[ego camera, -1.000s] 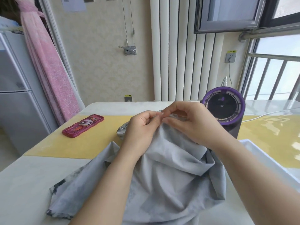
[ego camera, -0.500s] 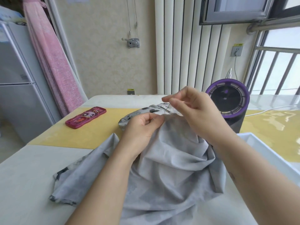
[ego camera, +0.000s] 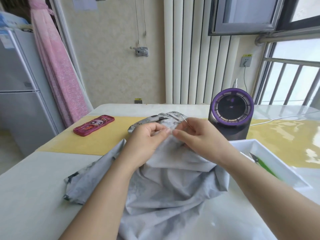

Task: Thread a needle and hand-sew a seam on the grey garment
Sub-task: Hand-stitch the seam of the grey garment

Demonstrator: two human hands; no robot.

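A crumpled grey garment [ego camera: 166,184] lies on the table in front of me, its upper edge raised between my hands. My left hand [ego camera: 147,142] pinches a fold of that edge with thumb and fingers. My right hand [ego camera: 199,139] is right beside it and pinches a thin steel needle [ego camera: 186,121], whose free end sticks up and away over the cloth. The fingertips of both hands nearly touch at the fold. I cannot make out the thread.
A red phone case [ego camera: 93,125] lies on the yellow mat [ego camera: 103,141] at the left. A purple-ringed fan [ego camera: 231,113] stands behind my right hand. A white tray [ego camera: 270,163] at the right holds green-handled snips [ego camera: 261,163].
My right hand rose away from the cloth, then came back down beside my left hand at the fold. The left hand kept its pinch on the garment.
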